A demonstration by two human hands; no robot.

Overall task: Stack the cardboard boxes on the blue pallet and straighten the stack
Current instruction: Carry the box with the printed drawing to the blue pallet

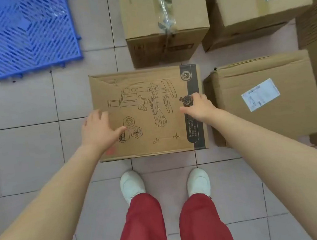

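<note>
Both hands over the printed microscope box (145,111), which lies flat on the tiled floor (26,157) just ahead of the white shoes (132,187). Left hand (97,126) spread wide, fingers loose over the box's left edge, thumb across the top face; nothing held. Right hand (198,106) likewise unclenched, fingers draped at the dark strip near the right edge; contact likely but no lift visible. Blue pallet (27,34) sits well apart, beyond and to the left of the left hand, with 0 boxes on it. Just right of the right hand: a labelled carton (264,97). Beyond the grip: 2 taller cartons, one taped (165,21), one labelled (254,2). Judgement: task barely begun, first pick under way; all stacking and straightening left.
</note>
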